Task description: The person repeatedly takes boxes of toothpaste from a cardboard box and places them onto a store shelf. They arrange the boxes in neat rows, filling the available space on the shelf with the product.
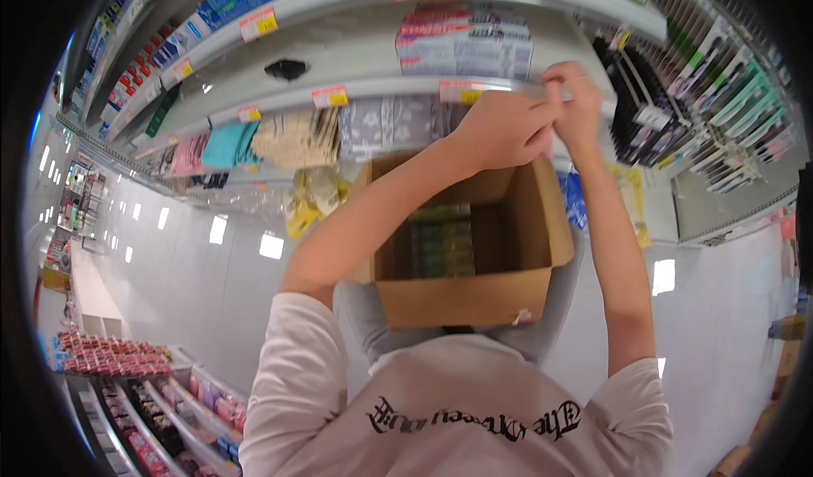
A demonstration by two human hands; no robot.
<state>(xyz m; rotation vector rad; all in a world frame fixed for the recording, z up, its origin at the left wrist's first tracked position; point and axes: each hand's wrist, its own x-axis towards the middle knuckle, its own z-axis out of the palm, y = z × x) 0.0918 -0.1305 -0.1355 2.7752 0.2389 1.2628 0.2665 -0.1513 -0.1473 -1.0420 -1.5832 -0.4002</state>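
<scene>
Head cam: blue boxes (241,1) on upper shelf at 11 o'clock, white-purple packs (466,49) at 12-1, folded cloths (295,136) approx. 10, black hanging packs (641,108) at 2. L forearm (385,202) crosses carton (457,301), partly hiding it. L hand (508,130) & R hand (579,104) meet at 2 by shelf edge (394,91), fingers bent; can't tell if they pinch sth. Carton, nr centre betw. arms: brown, open-top, greenish packs (442,244) inside, whitish mark (522,316) on near side.
</scene>
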